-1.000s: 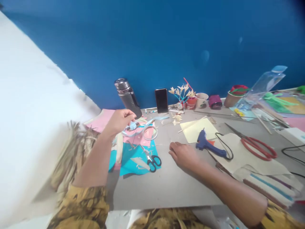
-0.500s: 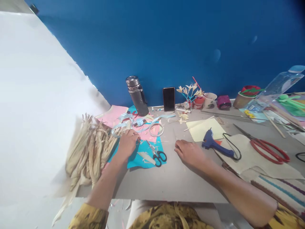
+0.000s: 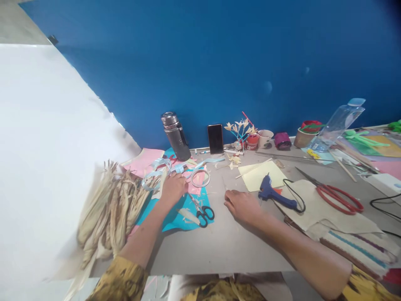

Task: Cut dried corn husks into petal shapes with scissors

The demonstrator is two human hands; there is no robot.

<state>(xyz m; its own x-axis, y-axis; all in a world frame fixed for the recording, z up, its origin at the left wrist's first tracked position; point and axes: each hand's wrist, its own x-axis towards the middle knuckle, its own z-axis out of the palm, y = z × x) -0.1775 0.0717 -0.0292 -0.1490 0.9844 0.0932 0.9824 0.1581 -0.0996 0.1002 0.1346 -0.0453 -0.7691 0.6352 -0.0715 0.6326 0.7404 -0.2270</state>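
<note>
My left hand (image 3: 173,189) rests over the pink and blue paper, fingers curled down; what they hold, if anything, is hidden. A pale dried husk strip (image 3: 163,180) stands up beside its knuckles. Just right of it lie black-handled scissors (image 3: 205,215) among husk scraps on the blue sheet (image 3: 175,221). My right hand (image 3: 242,205) is closed on the grey table (image 3: 219,251), its fingertips pinched around a thin pale stick (image 3: 224,183) that points away from me. A roll of tape (image 3: 200,178) lies beyond the scissors, between the hands.
Dried husks (image 3: 112,213) are heaped at left. A flask (image 3: 176,136), phone (image 3: 215,139) and husk flowers (image 3: 240,129) stand along the blue wall. At right lie a glue gun (image 3: 275,194), red-handled shears (image 3: 338,198) and a clear bottle (image 3: 336,125).
The view has swung slightly right and up, so things appear shifted left and lower. My left hand has moved a little right, nearer the scissors; my right hand stays nearly in place.
</note>
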